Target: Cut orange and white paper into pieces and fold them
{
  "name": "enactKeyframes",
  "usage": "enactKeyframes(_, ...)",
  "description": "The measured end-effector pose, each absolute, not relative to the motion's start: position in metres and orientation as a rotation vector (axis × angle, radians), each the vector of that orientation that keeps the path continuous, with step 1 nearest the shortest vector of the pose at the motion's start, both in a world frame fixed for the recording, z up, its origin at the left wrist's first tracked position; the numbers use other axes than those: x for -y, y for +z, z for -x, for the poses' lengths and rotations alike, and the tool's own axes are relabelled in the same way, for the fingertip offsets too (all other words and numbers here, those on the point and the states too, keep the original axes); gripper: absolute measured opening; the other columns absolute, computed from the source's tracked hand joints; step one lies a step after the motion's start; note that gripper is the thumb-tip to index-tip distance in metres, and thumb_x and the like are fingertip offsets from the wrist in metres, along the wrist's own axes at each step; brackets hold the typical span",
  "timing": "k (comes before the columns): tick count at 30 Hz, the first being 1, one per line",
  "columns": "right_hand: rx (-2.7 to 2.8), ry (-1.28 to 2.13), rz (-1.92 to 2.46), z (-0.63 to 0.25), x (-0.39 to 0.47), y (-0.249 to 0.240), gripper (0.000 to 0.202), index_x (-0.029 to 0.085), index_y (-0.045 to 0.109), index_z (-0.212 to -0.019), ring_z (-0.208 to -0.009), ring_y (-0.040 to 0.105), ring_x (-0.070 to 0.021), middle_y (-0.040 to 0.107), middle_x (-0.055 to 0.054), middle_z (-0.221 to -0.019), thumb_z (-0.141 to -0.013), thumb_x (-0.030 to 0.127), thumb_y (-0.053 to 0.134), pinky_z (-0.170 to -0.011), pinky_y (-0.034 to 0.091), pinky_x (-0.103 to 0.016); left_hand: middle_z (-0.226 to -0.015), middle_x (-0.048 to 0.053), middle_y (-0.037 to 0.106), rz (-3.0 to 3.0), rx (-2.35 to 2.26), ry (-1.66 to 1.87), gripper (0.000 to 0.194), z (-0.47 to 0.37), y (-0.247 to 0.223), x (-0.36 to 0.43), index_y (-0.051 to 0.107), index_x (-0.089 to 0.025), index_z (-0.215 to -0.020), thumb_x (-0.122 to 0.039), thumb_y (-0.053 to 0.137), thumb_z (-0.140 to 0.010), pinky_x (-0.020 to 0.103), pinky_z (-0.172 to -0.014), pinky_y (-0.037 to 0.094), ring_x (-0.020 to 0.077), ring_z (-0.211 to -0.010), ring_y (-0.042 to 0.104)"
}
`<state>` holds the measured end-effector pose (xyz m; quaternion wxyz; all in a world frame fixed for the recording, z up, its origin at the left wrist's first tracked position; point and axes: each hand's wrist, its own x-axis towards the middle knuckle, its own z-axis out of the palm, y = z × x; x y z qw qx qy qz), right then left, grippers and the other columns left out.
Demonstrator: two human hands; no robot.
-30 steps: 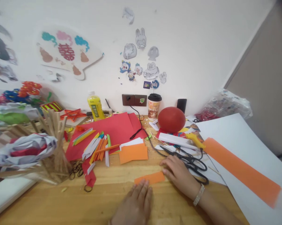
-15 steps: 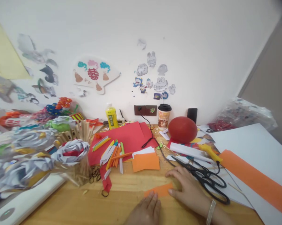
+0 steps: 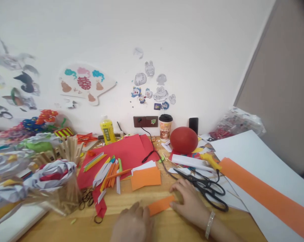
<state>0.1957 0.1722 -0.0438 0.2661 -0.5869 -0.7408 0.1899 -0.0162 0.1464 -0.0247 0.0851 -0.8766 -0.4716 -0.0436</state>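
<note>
1. We are pressing our right hand (image 3: 189, 201) flat on the wooden table (image 3: 141, 232), its fingers spread and loosely curved, the fingertips resting on the right end of a small orange paper strip (image 3: 160, 205).
2. Our left hand (image 3: 131, 223) is lying palm down at the strip's left end, fingers together and extended toward it; whether they are touching the paper, we cannot tell, since the hand is blurred.
3. Neither grip is closing around anything; the strip is lying flat on the table between the two hands, slightly tilted.
4. Just beyond our right hand, black scissors (image 3: 207, 188) are lying on white paper, near the fingers but apart from them.
5. Ahead of the strip, a stack of orange sheets (image 3: 145, 177) is resting on the table, with red paper (image 3: 126, 151) spreading behind it.
6. Farther right of our right hand, a long orange band (image 3: 265, 196) is lying across a large white sheet (image 3: 255, 151).
7. Beyond the scissors, a red balloon (image 3: 183, 140) is sitting near the wall.
</note>
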Motion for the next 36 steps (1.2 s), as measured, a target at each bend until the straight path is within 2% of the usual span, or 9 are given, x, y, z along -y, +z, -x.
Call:
enactKeyframes(4, 1.986, 0.497, 1.561, -0.185, -0.167, -0.045, 0.017, 0.021, 0.056, -0.077, -0.091, 0.048, -0.0210, 0.055, -0.001, -0.088, -0.064, 0.016, 0.065, -0.081, 0.035, -0.032, -0.096, 0.007, 0.068, 2.560, 1.183, -0.433, 0.024, 0.008, -0.038, -0.159, 0.060, -0.017, -0.099, -0.012, 0.058, -0.076, 0.033, -0.072, 0.051, 0.0220, -0.085, 0.062)
enactKeyframes(9, 2.046, 0.572, 1.425, -0.181, -0.163, -0.042, 0.018, 0.020, 0.055, -0.074, -0.084, 0.049, -0.0181, 0.056, 0.001, -0.083, -0.063, 0.019, 0.070, -0.076, 0.037, -0.030, -0.081, 0.002, 0.064, 2.619, 1.057, -0.629, 0.012, 0.006, -0.052, -0.165, 0.059, -0.017, -0.092, -0.013, 0.054, -0.083, 0.030, -0.068, 0.048, 0.0176, -0.074, 0.057)
enactKeyframes(12, 2.150, 0.654, 1.191, -0.184, -0.164, -0.039, 0.003, 0.019, 0.057, -0.075, -0.079, 0.052, -0.0159, 0.059, 0.000, -0.078, -0.075, 0.020, 0.061, -0.075, 0.039, -0.029, -0.079, 0.002, 0.062, 2.678, 0.950, -0.693, 0.018, 0.007, -0.045, -0.165, 0.058, -0.017, -0.081, -0.016, 0.042, -0.090, 0.030, -0.068, 0.045, 0.0169, -0.074, 0.053)
enactKeyframes(16, 2.261, 0.656, 0.928, -0.188, -0.164, -0.035, 0.023, 0.020, 0.062, -0.085, -0.081, 0.054, -0.0148, 0.064, -0.002, -0.083, -0.085, 0.011, 0.041, -0.077, 0.041, -0.029, -0.084, 0.004, 0.062, 2.690, 0.807, -0.660, 0.028, 0.010, -0.037, -0.167, 0.058, -0.017, -0.075, -0.019, 0.036, -0.092, 0.030, -0.064, 0.042, 0.0169, -0.072, 0.051)
enactKeyframes(20, 2.356, 0.503, 0.874, -0.188, -0.164, -0.037, 0.016, 0.019, 0.061, -0.085, -0.077, 0.053, -0.0149, 0.065, -0.002, -0.080, -0.082, 0.011, 0.048, -0.074, 0.042, -0.027, -0.099, 0.007, 0.062, 2.644, 0.813, -0.629, 0.027, 0.012, -0.037, -0.169, 0.059, -0.016, -0.079, -0.015, 0.035, -0.092, 0.031, -0.068, 0.042, 0.0183, -0.079, 0.051)
enactKeyframes(23, 2.459, 0.217, 0.825, -0.189, -0.164, -0.040, 0.014, 0.018, 0.060, -0.076, -0.072, 0.050, -0.0148, 0.063, -0.002, -0.074, -0.084, 0.013, 0.049, -0.067, 0.039, -0.027, -0.082, 0.004, 0.062, 2.741, 0.783, -0.519, 0.023, 0.012, -0.038, -0.167, 0.059, -0.015, -0.086, -0.010, 0.037, -0.090, 0.028, -0.061, 0.040, 0.0158, -0.067, 0.051)
enactKeyframes(28, 2.549, -0.215, 0.754, -0.192, -0.161, -0.038, 0.026, 0.018, 0.058, -0.071, -0.067, 0.045, -0.0147, 0.060, -0.002, -0.069, -0.090, 0.015, 0.041, -0.060, 0.033, -0.028, -0.070, 0.000, 0.059, 2.855, 0.546, -0.335, 0.021, 0.012, -0.035, -0.162, 0.056, -0.018, -0.075, -0.012, 0.042, -0.089, 0.028, -0.050, 0.033, 0.0145, -0.058, 0.048)
enactKeyframes(32, 2.602, -0.168, 0.724, -0.192, -0.156, -0.032, 0.028, 0.020, 0.060, -0.075, -0.069, 0.045, -0.0147, 0.060, -0.001, -0.069, -0.093, 0.021, 0.039, -0.062, 0.034, -0.029, -0.074, 0.000, 0.061, 2.933, 0.569, -0.468, 0.026, 0.015, -0.032, -0.165, 0.057, -0.018, -0.077, -0.017, 0.036, -0.093, 0.025, -0.059, 0.039, 0.0138, -0.066, 0.052)
enactKeyframes(36, 2.563, 0.042, 0.750, -0.193, -0.158, -0.036, 0.023, 0.023, 0.064, -0.076, -0.071, 0.046, -0.0139, 0.061, 0.000, -0.077, -0.090, 0.032, 0.048, -0.065, 0.036, -0.028, -0.077, 0.001, 0.062, 3.086, 0.597, -0.530, 0.027, 0.017, -0.022, -0.171, 0.060, -0.019, -0.084, -0.020, 0.035, -0.093, 0.022, -0.068, 0.042, 0.0122, -0.071, 0.054)
